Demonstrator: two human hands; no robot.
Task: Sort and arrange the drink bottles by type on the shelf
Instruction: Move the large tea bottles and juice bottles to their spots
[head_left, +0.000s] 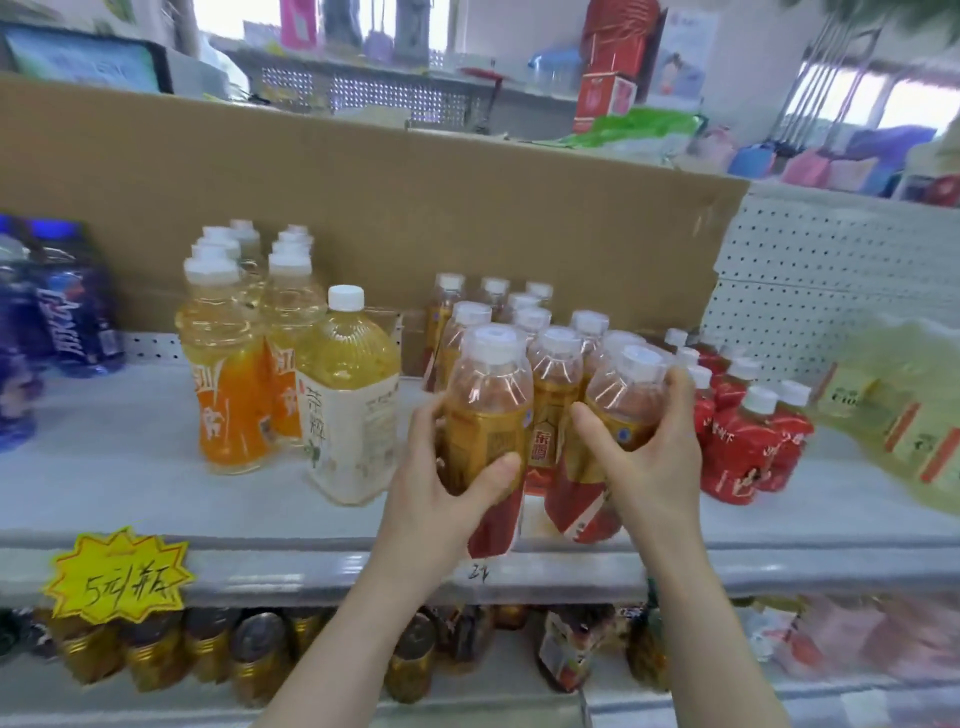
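Shop shelf (156, 499), white, backed by a brown cardboard sheet (363, 197); drink bottles stand on it in groups.

Centre front: my left hand (441, 493) grips one amber bottle (488, 410), thumb curled across its label, fingers wrapped round its left side. My right hand (654, 462) grips a second amber bottle (618, 410), thumb on its left face, fingers curled round its right side just under the white cap. Both bottles sit at the shelf's front edge, leaning slightly outward from each other. A third bottle of the same kind (551, 405) stands between them, close against both.

Behind: the remaining amber bottles (519, 317) cluster toward the cardboard.

Left of my left hand: a pale tea bottle (348, 395) with a cream label, just beside the orange-label bottles (228, 374), which stand in two rows. Far left: dark blue bottles (67, 312), blurred.

Right of my right hand: red-label bottles (737, 441), the nearest touching or almost touching my fingers; I cannot tell which. Far right: a pale yellow pack (904, 405), blurred.

Shelf lip: a yellow star-shaped price tag (117, 574). Below it: cans (208, 654) on the lower shelf.
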